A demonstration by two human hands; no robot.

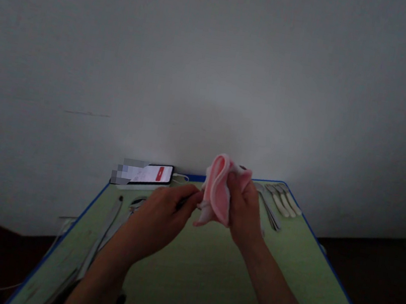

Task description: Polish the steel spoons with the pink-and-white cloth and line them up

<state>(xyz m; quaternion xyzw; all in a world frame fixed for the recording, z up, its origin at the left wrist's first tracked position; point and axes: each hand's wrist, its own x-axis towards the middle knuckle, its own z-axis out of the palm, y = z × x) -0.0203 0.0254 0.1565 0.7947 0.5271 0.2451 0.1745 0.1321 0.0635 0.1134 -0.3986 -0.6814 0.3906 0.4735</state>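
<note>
My right hand (246, 206) is closed around a bunched pink cloth (217, 189), held up above the green table (207, 274). My left hand (163, 214) is closed in a pinch beside the cloth, gripping a thin dark handle whose far end is wrapped inside the cloth. What utensil it is stays hidden by the cloth.
A lit phone (152, 174) with a white cable lies at the table's far left edge. Several pieces of cutlery with pale handles (279, 201) lie at the far right. More long metal utensils (108, 224) lie along the left side. A white wall rises behind the table.
</note>
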